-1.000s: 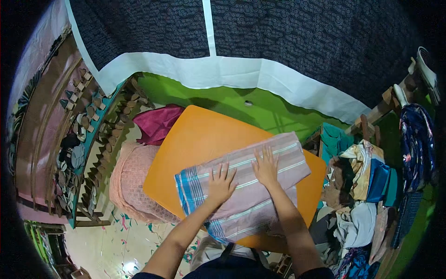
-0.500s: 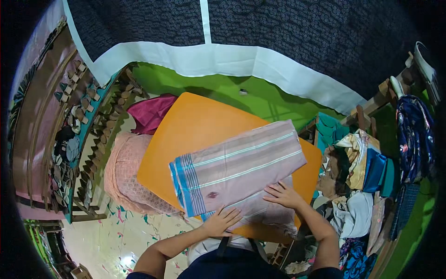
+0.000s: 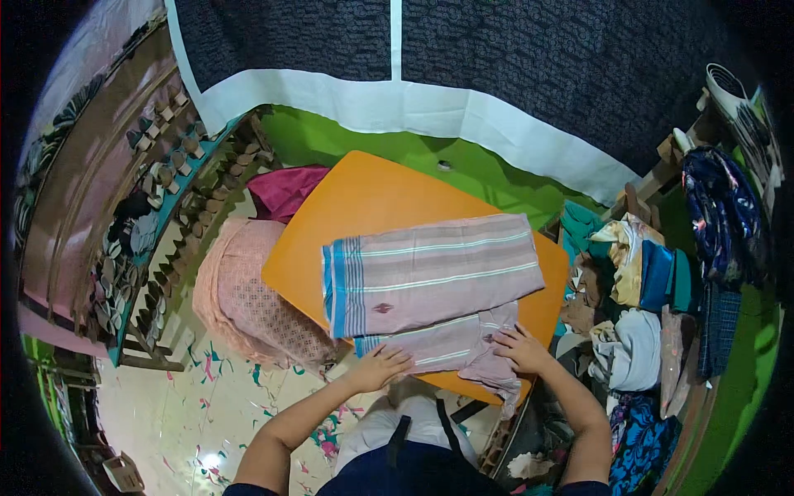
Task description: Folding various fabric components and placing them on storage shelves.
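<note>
A folded striped cloth [image 3: 438,256], mauve and grey with white lines and a blue-banded left end, lies across an orange tabletop [image 3: 389,186]. Its nearer layer [image 3: 430,343] shows below the upper fold and is rumpled at the right, with a corner hanging past the table's near edge. My left hand [image 3: 382,369] rests on this layer near its left end, fingers stretched out. On the crumpled right part lies my right hand [image 3: 521,350], its fingers spread on the fabric. Neither hand's fingertips are wrapped around the cloth.
A peach lace cloth [image 3: 240,289] is heaped left of the table, beside a magenta cloth [image 3: 285,192]. Racks of wooden shoe forms [image 3: 169,186] stand farther left. Piled fabrics [image 3: 633,355] crowd the right side. A dark curtain [image 3: 496,50] hangs behind; scraps litter the floor [image 3: 198,422].
The upper fold now sits straighter and farther from me, exposing more of the nearer layer. Both hands have shifted slightly. Fabric under my right hand has become more bunched. The view has moved a little.
</note>
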Tool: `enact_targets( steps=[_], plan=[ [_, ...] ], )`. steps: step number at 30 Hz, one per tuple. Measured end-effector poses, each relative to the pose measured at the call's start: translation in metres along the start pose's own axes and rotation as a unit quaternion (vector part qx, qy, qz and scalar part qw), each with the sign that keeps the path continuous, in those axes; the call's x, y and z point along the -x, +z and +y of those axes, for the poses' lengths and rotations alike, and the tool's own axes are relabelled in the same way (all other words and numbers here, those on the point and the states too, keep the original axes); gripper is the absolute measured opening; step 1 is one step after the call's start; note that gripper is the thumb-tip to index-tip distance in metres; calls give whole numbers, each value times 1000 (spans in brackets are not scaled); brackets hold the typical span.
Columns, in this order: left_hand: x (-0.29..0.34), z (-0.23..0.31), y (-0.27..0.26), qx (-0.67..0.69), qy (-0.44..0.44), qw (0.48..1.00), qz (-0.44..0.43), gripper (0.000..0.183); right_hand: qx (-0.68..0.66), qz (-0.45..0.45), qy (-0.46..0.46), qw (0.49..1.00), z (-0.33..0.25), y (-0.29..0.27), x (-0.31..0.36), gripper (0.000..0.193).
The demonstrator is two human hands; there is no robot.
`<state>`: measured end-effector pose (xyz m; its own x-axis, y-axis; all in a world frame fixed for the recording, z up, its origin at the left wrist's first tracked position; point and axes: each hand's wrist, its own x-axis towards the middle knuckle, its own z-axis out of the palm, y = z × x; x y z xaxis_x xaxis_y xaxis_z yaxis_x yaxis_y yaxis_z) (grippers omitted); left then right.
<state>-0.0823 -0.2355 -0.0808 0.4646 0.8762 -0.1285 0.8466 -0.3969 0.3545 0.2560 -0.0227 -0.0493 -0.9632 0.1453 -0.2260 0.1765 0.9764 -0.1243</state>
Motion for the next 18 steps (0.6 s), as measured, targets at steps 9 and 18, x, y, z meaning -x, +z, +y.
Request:
enact_targets(
  steps=[9, 18],
  plan=[
    [-11, -26, -101, 211, -253, 925, 189, 21, -649, 85, 233, 720, 56, -22, -38, 29],
    [-78, -62, -79, -37, -398, 901, 170, 20, -340, 213, 442, 802, 97, -20, -127, 34]
  ],
)
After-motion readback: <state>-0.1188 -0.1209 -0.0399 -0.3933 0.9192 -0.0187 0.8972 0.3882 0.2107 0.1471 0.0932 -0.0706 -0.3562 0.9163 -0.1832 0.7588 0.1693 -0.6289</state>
